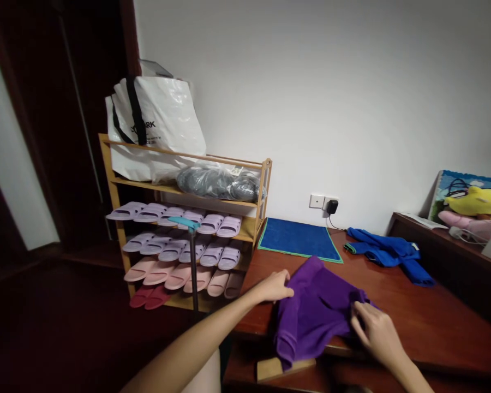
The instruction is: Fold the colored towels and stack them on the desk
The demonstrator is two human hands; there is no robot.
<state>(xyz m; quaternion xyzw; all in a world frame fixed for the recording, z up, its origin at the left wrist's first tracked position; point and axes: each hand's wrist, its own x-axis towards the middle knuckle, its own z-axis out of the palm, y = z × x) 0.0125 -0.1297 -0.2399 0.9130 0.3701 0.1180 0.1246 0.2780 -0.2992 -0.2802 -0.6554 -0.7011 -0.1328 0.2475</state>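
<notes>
A crumpled purple cloth [321, 305] lies across the front of the wooden table [425, 311], its lower part hanging over the front edge. At its left side, my left hand [275, 286] pinches the edge of the fabric. The fingers of my right hand [374, 327] are closed on the cloth's right side, where it bunches up. Behind the purple cloth a blue cloth with green edging [298, 240] is spread flat. Farther right, another blue cloth [393, 251] sits in a rumpled heap.
Left of the table stands a wooden shoe rack [264, 185] with several rows of slippers [175, 248]. On it rests a large white bag [159, 114]. A teal-topped pole [193, 267] stands before the rack. A black plug [331, 207] is in the wall. Yellow plush [478, 201] lies at right.
</notes>
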